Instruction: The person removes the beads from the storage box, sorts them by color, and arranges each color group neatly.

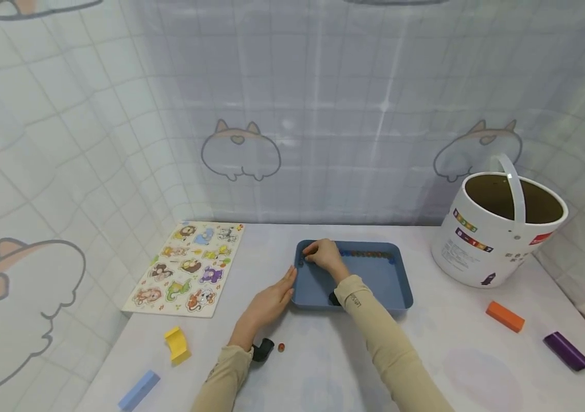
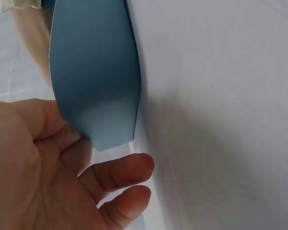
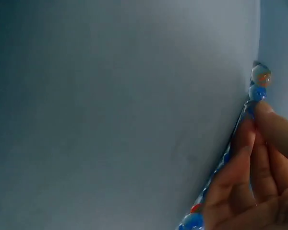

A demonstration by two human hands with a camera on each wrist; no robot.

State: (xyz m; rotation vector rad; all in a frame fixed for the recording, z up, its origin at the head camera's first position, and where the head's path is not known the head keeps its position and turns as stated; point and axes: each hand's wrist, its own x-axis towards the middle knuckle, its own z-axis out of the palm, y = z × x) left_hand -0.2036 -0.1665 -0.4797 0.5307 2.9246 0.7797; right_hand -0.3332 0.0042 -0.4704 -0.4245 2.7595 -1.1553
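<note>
A shallow blue tray [image 1: 375, 289] lies on the white table, with a row of glass marbles [image 1: 370, 254] along its back wall and a few more in the far left corner. My right hand [image 1: 325, 257] reaches into that corner. In the right wrist view, its thumb and forefinger pinch a dark blue marble [image 3: 250, 109], beside a blue marble [image 3: 258, 93] and a clear marble with orange swirls [image 3: 262, 75]. My left hand [image 1: 270, 300] rests against the tray's left side, fingers loosely extended; the left wrist view shows them touching the tray's outer wall [image 2: 96, 81].
One reddish marble [image 1: 281, 347] lies near the left wrist. An animal puzzle board [image 1: 184, 269] is at left, above a yellow block [image 1: 177, 345] and a light blue block [image 1: 139, 391]. At right stand a white bucket [image 1: 478, 246], an orange block [image 1: 505, 316] and a purple block [image 1: 567, 351].
</note>
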